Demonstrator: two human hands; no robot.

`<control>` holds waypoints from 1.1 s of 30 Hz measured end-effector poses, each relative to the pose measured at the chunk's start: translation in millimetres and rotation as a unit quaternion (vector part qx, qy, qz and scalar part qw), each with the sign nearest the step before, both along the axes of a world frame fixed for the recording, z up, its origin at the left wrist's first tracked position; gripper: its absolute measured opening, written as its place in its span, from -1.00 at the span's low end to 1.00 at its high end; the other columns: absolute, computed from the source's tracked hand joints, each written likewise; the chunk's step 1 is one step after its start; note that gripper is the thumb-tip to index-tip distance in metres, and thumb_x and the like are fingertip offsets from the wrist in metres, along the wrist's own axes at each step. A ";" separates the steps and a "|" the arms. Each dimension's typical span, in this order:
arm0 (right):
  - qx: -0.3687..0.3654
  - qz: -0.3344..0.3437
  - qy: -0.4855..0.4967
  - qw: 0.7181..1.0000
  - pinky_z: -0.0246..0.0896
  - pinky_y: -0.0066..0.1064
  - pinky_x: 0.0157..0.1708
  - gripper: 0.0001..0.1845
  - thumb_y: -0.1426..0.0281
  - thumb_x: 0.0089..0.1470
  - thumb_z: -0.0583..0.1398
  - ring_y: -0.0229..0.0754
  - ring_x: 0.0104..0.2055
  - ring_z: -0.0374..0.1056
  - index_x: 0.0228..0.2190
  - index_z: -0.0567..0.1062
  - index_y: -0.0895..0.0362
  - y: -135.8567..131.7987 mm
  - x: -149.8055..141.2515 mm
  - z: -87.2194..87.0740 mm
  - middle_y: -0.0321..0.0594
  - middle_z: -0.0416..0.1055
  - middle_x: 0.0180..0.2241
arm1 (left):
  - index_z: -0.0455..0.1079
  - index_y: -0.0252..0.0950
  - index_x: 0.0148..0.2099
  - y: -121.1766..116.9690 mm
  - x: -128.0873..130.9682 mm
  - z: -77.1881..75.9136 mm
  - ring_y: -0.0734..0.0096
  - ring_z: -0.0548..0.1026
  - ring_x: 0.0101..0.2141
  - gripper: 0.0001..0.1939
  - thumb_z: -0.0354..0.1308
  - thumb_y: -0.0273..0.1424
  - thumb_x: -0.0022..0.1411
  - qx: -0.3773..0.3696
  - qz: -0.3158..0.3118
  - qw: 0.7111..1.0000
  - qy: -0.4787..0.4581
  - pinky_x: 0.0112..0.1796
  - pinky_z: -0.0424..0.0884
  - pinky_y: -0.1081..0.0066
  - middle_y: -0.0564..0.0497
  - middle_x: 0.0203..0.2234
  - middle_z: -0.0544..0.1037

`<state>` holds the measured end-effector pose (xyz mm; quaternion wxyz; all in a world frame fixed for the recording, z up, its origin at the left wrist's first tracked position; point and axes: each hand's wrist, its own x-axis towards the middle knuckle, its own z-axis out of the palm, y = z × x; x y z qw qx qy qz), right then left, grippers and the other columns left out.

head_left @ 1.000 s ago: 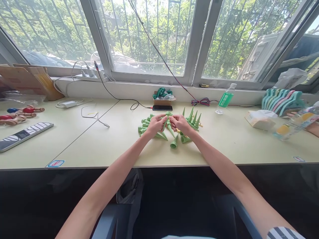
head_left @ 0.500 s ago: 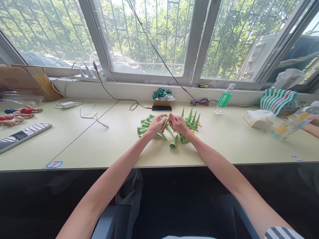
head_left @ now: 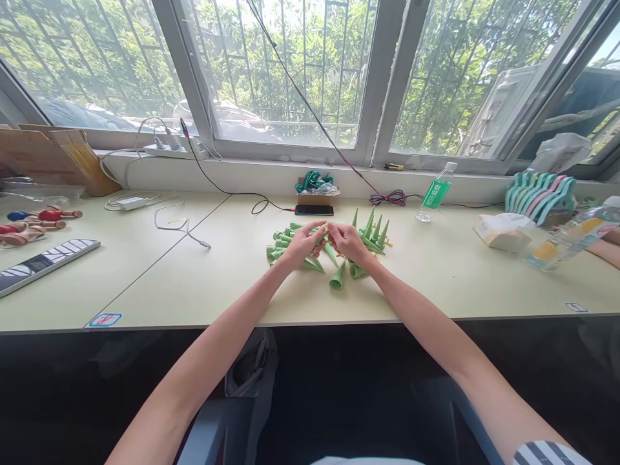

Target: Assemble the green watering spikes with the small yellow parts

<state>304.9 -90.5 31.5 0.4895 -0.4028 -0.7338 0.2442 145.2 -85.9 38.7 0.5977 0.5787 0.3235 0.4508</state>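
My left hand (head_left: 305, 241) is closed around a green plastic spike, mostly hidden by the fingers. My right hand (head_left: 345, 240) meets it, thumb and fingertips pinched at the spike's end; whatever small part they grip there is hidden. Just below the hands, a loose green cone-shaped spike (head_left: 336, 278) lies with its wide, ribbed opening toward me. To the left is a pile of similar green spikes (head_left: 278, 245), lying on their sides. On the right, several spikes (head_left: 371, 227) stand points up, with small yellowish pieces (head_left: 389, 243) beside them.
Behind the hands a phone (head_left: 314, 210) leans at a small box (head_left: 317, 187) holding green wrapping. A water bottle (head_left: 434, 194), tissue pack (head_left: 504, 232) and teal hangers (head_left: 540, 197) are on the right. Cables (head_left: 181, 223), a power bank-like slab (head_left: 46, 265) and wooden toys (head_left: 41, 223) lie left.
The spike in my left hand has tilted, so less of it shows between the hands. My fingers have shifted slightly; the spikes on the table stay put.
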 end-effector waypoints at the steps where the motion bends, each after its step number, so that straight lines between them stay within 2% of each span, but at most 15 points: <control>1: -0.001 0.000 -0.001 1.000 -0.06 -0.45 -0.60 -0.36 -0.18 0.20 -0.03 -0.32 -0.64 0.03 -0.59 0.26 0.09 -0.1 0.3 -0.1 -0.37 0.12 -0.72 | 0.37 -0.30 0.15 0.0 -0.4 -0.3 0.68 0.14 -0.70 -0.44 0.31 -0.15 0.18 -0.003 -0.005 1.000 -0.005 -0.68 0.08 0.59 0.15 -0.63 0.34; 11: 0.007 0.001 -0.016 1.000 -0.02 -0.44 -0.57 -0.37 -0.14 0.22 -0.03 -0.31 -0.61 0.06 -0.59 0.27 0.10 0.7 1.8 -3.7 -0.36 0.15 -0.71 | 0.39 -0.32 0.12 3.4 -3.9 -6.1 0.71 0.06 -0.70 -0.37 0.39 -0.14 0.08 -0.014 -0.034 0.999 -0.035 -0.67 -0.04 0.60 0.17 -0.63 0.28; 33: 0.001 0.001 -0.010 1.000 -0.03 -0.44 -0.57 -0.37 -0.15 0.21 -0.04 -0.31 -0.61 0.05 -0.57 0.28 0.10 1.1 1.2 -3.6 -0.35 0.16 -0.69 | 0.40 -0.29 0.13 2.3 -2.7 -3.5 0.72 0.06 -0.70 -0.41 0.37 -0.16 0.11 -0.019 -0.020 0.999 -0.026 -0.67 -0.04 0.60 0.16 -0.62 0.29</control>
